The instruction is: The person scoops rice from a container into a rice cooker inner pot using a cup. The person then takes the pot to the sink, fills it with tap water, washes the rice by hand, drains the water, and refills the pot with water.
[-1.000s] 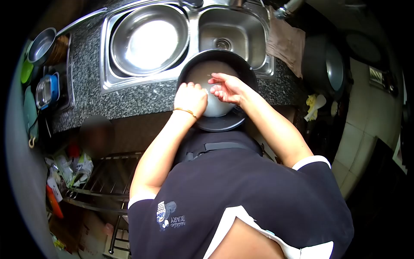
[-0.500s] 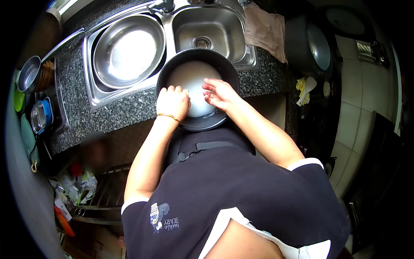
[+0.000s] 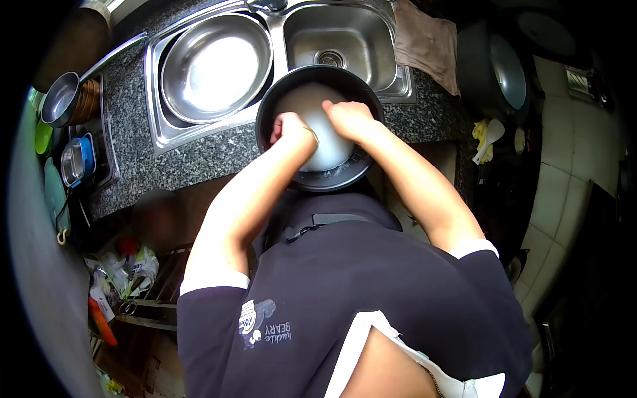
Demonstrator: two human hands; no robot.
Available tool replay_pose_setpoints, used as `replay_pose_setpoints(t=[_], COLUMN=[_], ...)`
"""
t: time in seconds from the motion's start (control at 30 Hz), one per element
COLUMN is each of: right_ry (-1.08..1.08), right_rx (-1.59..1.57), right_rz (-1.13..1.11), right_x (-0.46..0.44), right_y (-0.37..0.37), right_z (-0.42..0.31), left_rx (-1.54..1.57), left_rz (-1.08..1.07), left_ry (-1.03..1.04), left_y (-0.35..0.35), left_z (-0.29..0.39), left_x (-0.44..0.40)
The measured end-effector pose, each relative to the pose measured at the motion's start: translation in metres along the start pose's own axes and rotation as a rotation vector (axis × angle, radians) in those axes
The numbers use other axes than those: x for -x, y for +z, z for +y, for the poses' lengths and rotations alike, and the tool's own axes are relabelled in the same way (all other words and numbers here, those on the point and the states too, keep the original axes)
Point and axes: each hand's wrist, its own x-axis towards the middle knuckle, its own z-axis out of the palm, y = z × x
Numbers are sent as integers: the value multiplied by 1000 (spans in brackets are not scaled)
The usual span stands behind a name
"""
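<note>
A dark round pot point(image 3: 267, 105) holds cloudy whitish liquid point(image 3: 322, 129). It stands at the counter's front edge, close against my body. My left hand point(image 3: 290, 126) is inside the pot's left part, over the liquid, with its fingers curled inward. A thin gold bracelet circles that wrist. Over the right part of the pot is my right hand point(image 3: 348, 118), closed, its thumb side toward the pot's far wall. The hands are apart from each other. What either one holds, if anything, is hidden.
Beyond the pot is a double steel sink point(image 3: 338, 40); a big steel bowl point(image 3: 215, 69) sits in its left basin. A brown cloth point(image 3: 428, 50) hangs at its right. To the left are a saucepan point(image 3: 61, 99) and a blue-edged container point(image 3: 78, 161). A white spatula point(image 3: 490, 140) lies right.
My left hand has turned over and curled its fingers inside the pot. My right hand has gone from loosely spread fingers to closed. The view has shifted slightly.
</note>
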Motion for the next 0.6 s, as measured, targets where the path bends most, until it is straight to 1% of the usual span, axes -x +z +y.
replay_pose_setpoints(t=[0.03, 0.07, 0.1, 0.13, 0.17, 0.2, 0.23, 0.3, 0.33, 0.37, 0.43, 0.47, 0.5, 0.53, 0.57, 0.6], right_ry=[-6, -38, -36, -49, -60, -91, -89, -189, -221, -227, -395, -443, -443, -364, -288, -258], right_rx=[-13, 2, -8, -27, -48, -136, -143, -284, -313, -317, -408, -424, -423, -424, -426, -465], right_rz=[68, 194, 202, 310, 417, 452, 452, 585, 610, 611, 811, 808, 810, 819, 827, 823], right_x=[5, 9, 12, 18, 23, 27, 33, 44, 49, 53, 56, 50, 45, 42, 40, 40], right_y=[0, 7, 12, 13, 14, 13, 12, 6, 2, 0, -3, 5, 10, 10, 10, 8], right_z=[1, 5, 8, 7, 7, 8, 8, 2, -3, -10, -22, -21, -19, -17, -16, -12], left_rx=[-29, 68, 161, 146, 318, 496, 490, 721, 800, 799, 987, 1108, 1106, 1565, 2014, 2464], left_rz=[107, 246, 385, 382, 603, 822, 817, 975, 1037, 1034, 1177, 1117, 1118, 1007, 843, 500], left_ry=[-65, -55, -44, -47, -13, 27, 28, 95, 154, 148, 287, 301, 301, 467, 631, 666], left_y=[-1, 2, 5, 10, 18, 25, 30, 39, 43, 48, 54, 55, 56, 54, 53, 55], left_z=[11, 14, 16, 12, 4, -1, -4, -9, -11, -10, -10, -9, -8, -9, -11, -14], left_x=[8, 19, 30, 45, 63, 73, 76, 80, 79, 76, 71, 72, 69, 70, 72, 76])
